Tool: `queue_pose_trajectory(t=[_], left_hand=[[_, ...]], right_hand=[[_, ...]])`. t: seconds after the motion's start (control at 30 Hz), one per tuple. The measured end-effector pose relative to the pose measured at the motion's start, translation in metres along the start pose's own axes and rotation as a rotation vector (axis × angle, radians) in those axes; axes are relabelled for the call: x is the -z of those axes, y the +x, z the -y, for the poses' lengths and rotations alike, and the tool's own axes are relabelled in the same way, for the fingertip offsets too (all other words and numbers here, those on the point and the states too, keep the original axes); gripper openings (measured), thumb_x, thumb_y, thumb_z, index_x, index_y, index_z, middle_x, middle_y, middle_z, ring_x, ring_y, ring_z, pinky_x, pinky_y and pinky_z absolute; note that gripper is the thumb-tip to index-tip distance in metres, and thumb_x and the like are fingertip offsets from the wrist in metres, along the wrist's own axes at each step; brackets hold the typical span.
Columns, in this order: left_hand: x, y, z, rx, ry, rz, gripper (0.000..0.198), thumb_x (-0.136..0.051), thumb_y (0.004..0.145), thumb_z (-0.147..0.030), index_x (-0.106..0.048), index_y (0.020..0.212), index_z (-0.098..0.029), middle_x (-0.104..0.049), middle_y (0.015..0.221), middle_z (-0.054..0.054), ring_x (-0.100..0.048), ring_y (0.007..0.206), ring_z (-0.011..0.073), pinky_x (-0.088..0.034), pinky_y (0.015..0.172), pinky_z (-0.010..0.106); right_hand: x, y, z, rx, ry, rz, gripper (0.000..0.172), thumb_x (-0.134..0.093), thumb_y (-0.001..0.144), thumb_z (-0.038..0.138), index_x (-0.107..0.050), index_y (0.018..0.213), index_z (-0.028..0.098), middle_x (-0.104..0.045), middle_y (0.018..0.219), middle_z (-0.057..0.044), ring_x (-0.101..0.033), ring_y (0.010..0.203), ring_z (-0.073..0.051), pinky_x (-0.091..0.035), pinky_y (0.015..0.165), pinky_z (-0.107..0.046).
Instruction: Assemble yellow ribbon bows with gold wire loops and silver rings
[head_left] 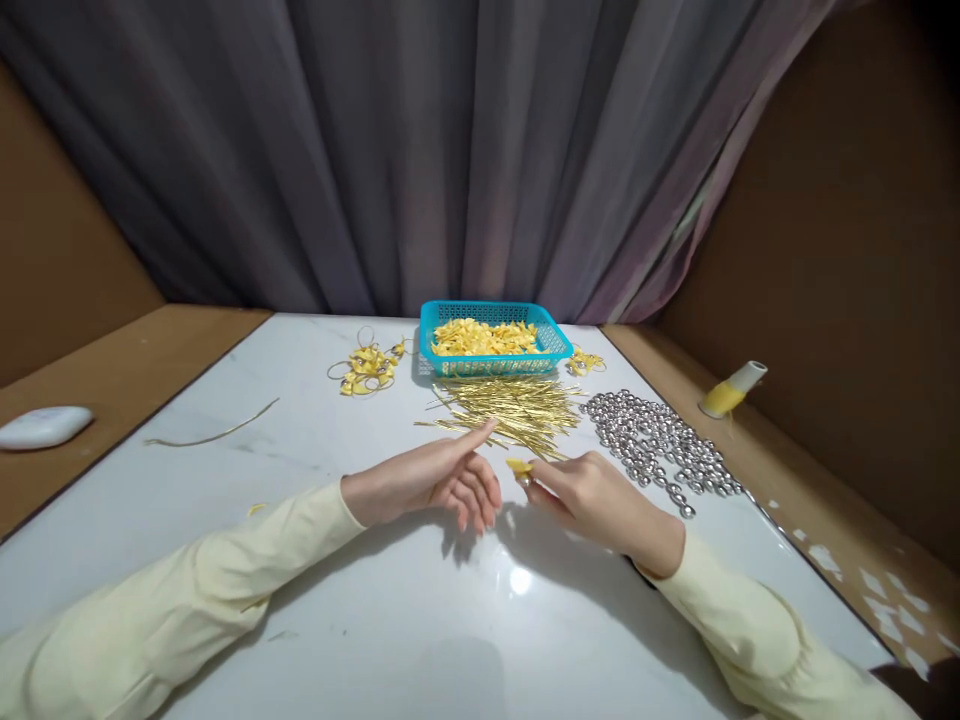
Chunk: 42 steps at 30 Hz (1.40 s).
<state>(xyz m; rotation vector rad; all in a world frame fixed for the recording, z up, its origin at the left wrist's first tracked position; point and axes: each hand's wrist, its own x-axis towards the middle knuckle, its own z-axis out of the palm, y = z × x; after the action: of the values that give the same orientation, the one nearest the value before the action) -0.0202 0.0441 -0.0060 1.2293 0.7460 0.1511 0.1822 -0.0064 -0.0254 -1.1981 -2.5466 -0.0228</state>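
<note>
Above the middle of the white table, my right hand (592, 495) pinches a small yellow ribbon piece (517, 466) between thumb and fingertips. A shiny silver bead seems to sit just under the ribbon, partly covered by the fingers. To its left, my left hand (442, 482) is open, thumb stretched out and fingers loosely bent, with nothing visible in it. Just beyond both hands lies a heap of gold cord lengths (517, 408). Silver beads (652, 440) are spread over the table to the right of my right hand.
At the back stands a blue plastic basket (495, 362) of yellow ribbon pieces (487, 338). Looped yellow bows (369, 368) lie left of it, more bows (585, 361) right. One gold cord (217, 437) lies far left. A thread spool (731, 390) is on the right ledge.
</note>
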Motion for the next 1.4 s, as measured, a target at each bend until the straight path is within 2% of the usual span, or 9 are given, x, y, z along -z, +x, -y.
queue_pose_trajectory(t=[0.1, 0.2, 0.5, 0.6, 0.7, 0.8, 0.97, 1.17, 1.4], left_hand=[[-0.004, -0.005, 0.002, 0.012, 0.008, 0.066, 0.060, -0.036, 0.079, -0.062, -0.065, 0.079, -0.010, -0.066, 0.068, 0.011, -0.060, 0.056, 0.0155, -0.042, 0.048, 0.023], [-0.007, -0.010, 0.001, -0.064, 0.122, 0.067, 0.043, -0.048, 0.080, -0.051, -0.066, 0.082, -0.012, -0.068, 0.074, 0.010, -0.062, 0.064, 0.0161, -0.044, 0.053, 0.023], [-0.001, -0.014, 0.003, -0.074, 0.182, 0.126, 0.024, -0.058, 0.078, -0.036, -0.067, 0.089, -0.016, -0.069, 0.083, 0.008, -0.064, 0.079, 0.0176, -0.048, 0.068, 0.028], [-0.002, -0.012, 0.006, -0.064, 0.164, 0.136, 0.020, -0.058, 0.078, -0.032, -0.068, 0.086, -0.017, -0.069, 0.084, 0.007, -0.064, 0.078, 0.0169, -0.049, 0.068, 0.027], [-0.002, -0.011, 0.005, -0.062, 0.159, 0.156, 0.020, -0.056, 0.079, -0.031, -0.068, 0.086, -0.016, -0.069, 0.084, 0.007, -0.064, 0.074, 0.0157, -0.049, 0.067, 0.026], [0.000, -0.010, 0.003, -0.090, 0.153, 0.152, 0.021, -0.055, 0.079, -0.029, -0.068, 0.088, -0.015, -0.069, 0.085, 0.008, -0.063, 0.072, 0.0147, -0.048, 0.065, 0.025], [0.002, -0.007, 0.003, -0.158, 0.148, 0.126, 0.016, -0.057, 0.078, -0.024, -0.067, 0.086, -0.014, -0.067, 0.083, 0.007, -0.060, 0.066, 0.0125, -0.045, 0.065, 0.025], [0.002, -0.006, 0.006, -0.204, 0.145, 0.125, 0.020, -0.055, 0.079, -0.021, -0.062, 0.096, -0.015, -0.065, 0.083, 0.006, -0.054, 0.061, 0.0103, -0.041, 0.062, 0.025], [0.003, -0.005, 0.010, -0.195, 0.163, 0.175, 0.032, -0.053, 0.081, -0.019, -0.053, 0.113, -0.018, -0.065, 0.082, 0.005, -0.046, 0.057, 0.0083, -0.037, 0.058, 0.022]], right_hand=[[-0.001, 0.000, 0.009, 0.194, -0.288, 0.029, 0.024, -0.032, 0.086, 0.009, -0.054, 0.079, 0.014, -0.050, 0.052, -0.002, -0.034, 0.040, -0.011, -0.014, 0.043, -0.029], [-0.002, 0.000, 0.015, 0.299, -0.388, 0.016, 0.024, -0.031, 0.083, 0.006, -0.054, 0.089, 0.010, -0.052, 0.052, -0.004, -0.039, 0.041, -0.013, -0.015, 0.042, -0.030], [-0.004, -0.004, 0.016, 0.246, -0.299, 0.018, 0.025, -0.030, 0.085, 0.007, -0.051, 0.099, 0.010, -0.055, 0.056, -0.005, -0.043, 0.043, -0.013, -0.018, 0.042, -0.030], [-0.006, -0.005, 0.015, 0.181, -0.185, 0.033, 0.023, -0.032, 0.088, 0.014, -0.051, 0.100, 0.012, -0.054, 0.055, -0.004, -0.040, 0.042, -0.012, -0.017, 0.042, -0.030], [-0.007, -0.006, 0.013, 0.020, -0.030, 0.022, 0.024, -0.035, 0.089, 0.021, -0.048, 0.108, 0.015, -0.048, 0.049, 0.002, -0.034, 0.040, -0.010, -0.016, 0.043, -0.027], [-0.003, -0.005, 0.010, -0.189, 0.316, 0.030, 0.026, -0.039, 0.088, 0.026, -0.044, 0.112, 0.017, -0.037, 0.043, 0.008, -0.029, 0.038, -0.008, -0.020, 0.042, -0.023], [0.008, -0.001, -0.003, -0.483, 0.995, 0.303, 0.026, -0.047, 0.083, 0.042, -0.049, 0.094, 0.018, -0.030, 0.041, 0.010, -0.024, 0.036, -0.006, -0.018, 0.036, -0.019], [0.008, 0.000, -0.010, -0.478, 1.234, 0.551, 0.034, -0.052, 0.080, 0.048, -0.053, 0.093, 0.017, -0.030, 0.043, 0.010, -0.024, 0.036, -0.005, -0.016, 0.035, -0.019], [-0.004, 0.002, -0.005, -0.432, 1.421, 0.547, 0.033, -0.054, 0.080, 0.046, -0.055, 0.094, 0.015, -0.030, 0.044, 0.010, -0.022, 0.037, -0.004, -0.017, 0.036, -0.019]])
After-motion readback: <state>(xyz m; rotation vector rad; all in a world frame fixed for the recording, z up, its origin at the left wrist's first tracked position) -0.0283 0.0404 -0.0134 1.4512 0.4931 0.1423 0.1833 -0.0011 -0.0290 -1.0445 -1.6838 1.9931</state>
